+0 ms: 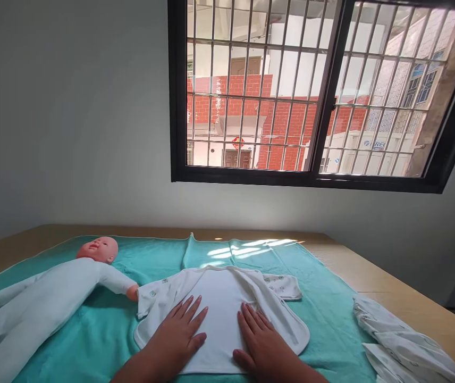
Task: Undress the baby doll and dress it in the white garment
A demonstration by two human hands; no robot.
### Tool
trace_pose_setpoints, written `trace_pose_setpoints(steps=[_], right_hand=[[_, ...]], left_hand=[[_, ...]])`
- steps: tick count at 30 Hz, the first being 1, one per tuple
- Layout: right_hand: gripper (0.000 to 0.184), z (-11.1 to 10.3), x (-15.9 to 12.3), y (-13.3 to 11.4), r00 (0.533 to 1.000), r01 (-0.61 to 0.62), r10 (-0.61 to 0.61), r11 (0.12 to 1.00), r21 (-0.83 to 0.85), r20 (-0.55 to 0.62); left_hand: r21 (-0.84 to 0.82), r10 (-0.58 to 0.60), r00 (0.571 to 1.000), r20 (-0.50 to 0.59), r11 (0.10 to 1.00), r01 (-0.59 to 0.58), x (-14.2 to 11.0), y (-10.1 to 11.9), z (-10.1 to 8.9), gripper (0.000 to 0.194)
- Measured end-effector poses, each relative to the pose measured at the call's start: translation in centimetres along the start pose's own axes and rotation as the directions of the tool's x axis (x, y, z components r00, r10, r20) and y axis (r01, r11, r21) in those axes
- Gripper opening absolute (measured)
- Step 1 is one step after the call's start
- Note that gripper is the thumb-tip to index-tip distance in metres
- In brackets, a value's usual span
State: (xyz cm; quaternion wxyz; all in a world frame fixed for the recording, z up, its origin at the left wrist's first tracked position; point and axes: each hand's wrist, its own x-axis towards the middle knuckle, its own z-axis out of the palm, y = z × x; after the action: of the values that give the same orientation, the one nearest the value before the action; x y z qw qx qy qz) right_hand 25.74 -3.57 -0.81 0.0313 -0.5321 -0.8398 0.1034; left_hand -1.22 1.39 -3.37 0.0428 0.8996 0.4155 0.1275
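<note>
A small white baby shirt (221, 319) with printed sleeves lies spread on a teal blanket (163, 252), its front panels folded outward to both sides. On the left part of the shirt, my left hand (177, 335) rests flat with its fingers spread. My right hand (257, 338) lies flat on the right part, fingers extended and close together, thumb apart. Neither hand grips anything. A baby doll (56, 292) in a white bodysuit lies on its back at the left, one of its hands touching or very near the shirt's left sleeve.
Crumpled white printed cloth (403, 335) lies at the right, over the blanket's edge and the wooden table (351, 255). Behind the table stands a grey wall (92, 133) with a black-framed, barred window (247, 178). Sunlight patches fall on the blanket's far side.
</note>
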Motion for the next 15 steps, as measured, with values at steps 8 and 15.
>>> trace_pose_setpoints(steps=[8,15], right_hand=[[0.068,-1.3,-3.6,3.4,0.987,0.132,-0.145,0.976,-0.172,-0.069],[0.026,-0.1,-5.3,4.0,0.799,0.28,-0.473,0.839,-0.466,-0.371]], left_hand=[[-0.078,0.009,1.0,0.013,0.997,-0.008,-0.3,0.2,-0.5,0.055],[-0.096,-0.002,0.999,0.046,0.995,0.007,-0.2,0.1,-0.2,0.058]])
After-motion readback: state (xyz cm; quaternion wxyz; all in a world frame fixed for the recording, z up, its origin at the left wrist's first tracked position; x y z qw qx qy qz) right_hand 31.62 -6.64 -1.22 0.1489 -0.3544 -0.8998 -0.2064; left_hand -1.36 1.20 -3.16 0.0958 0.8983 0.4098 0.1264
